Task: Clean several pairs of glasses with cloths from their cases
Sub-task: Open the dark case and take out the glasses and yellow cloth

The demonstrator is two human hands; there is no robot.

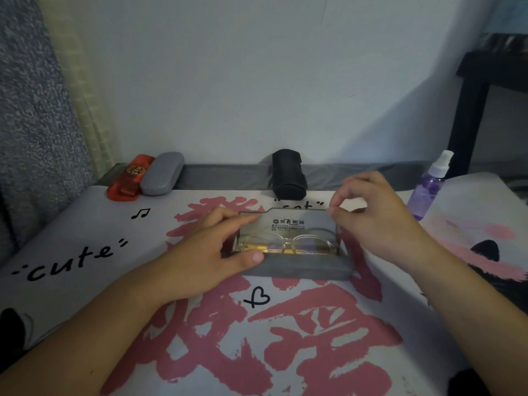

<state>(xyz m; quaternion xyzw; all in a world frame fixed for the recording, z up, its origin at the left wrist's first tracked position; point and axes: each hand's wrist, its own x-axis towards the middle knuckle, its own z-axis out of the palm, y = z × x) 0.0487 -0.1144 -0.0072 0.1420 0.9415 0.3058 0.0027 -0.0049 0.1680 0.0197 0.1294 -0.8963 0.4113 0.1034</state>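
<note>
A grey glasses case lies open in the middle of the printed cloth. Its lid stands up, with printed characters on the inside. A pair of clear-framed glasses lies inside on a yellow lining. My left hand grips the case's left end, thumb on the front rim, fingers behind the lid. My right hand pinches the lid's upper right corner between thumb and forefinger. No loose cloth shows in the case.
Against the back wall lie a red case, a grey hard case and a black pouch-like case. A purple spray bottle stands at the right. A black stand rises at the far right.
</note>
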